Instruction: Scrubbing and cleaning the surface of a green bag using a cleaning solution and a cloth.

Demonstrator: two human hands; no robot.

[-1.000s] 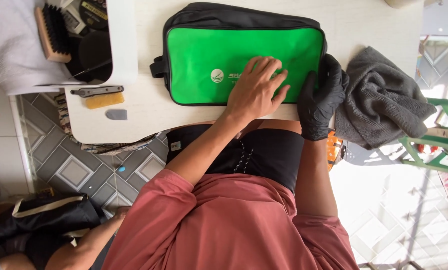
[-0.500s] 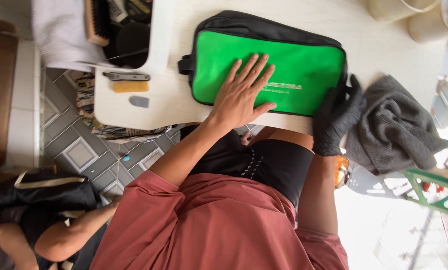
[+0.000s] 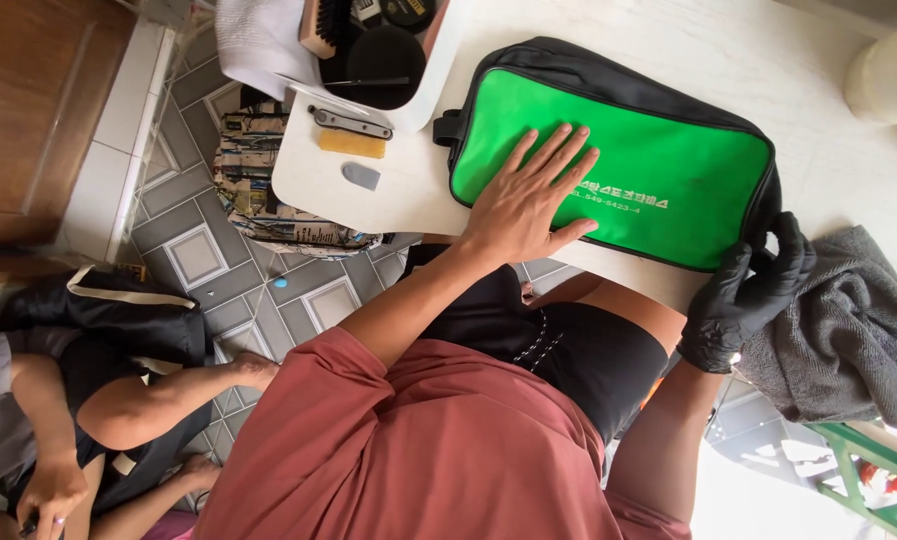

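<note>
Reading from the left, we first meet another person [image 3: 79,400] seated on the tiled floor beside a black bag [image 3: 119,315], well apart from the work. Above them the white surface [image 3: 669,40] begins. At its corner stand a white tray [image 3: 439,80] holding brushes, a flat yellow block [image 3: 352,143] and a small grey piece [image 3: 361,175].

Next comes the left hand [image 3: 529,200]. It is bare and lies palm down on the green bag [image 3: 669,170], with its grip apart, the fingers spread flat and closed on nothing. The green bag lies flat on the surface near the front edge, its black-trimmed zip side turned away from the person.

At the bag's right end we find the right hand [image 3: 744,295], in a black glove, its grip curled together around the black corner of the bag. Just beside it a grey towel [image 3: 849,330] lies crumpled, and a cream container [image 3: 889,70] stands at the far right.

We judge the step in hand to be steadying the bag, pressed from above and held at one end. Any next move calls for the flat palm to keep the soft bag from sliding off the near edge.
</note>
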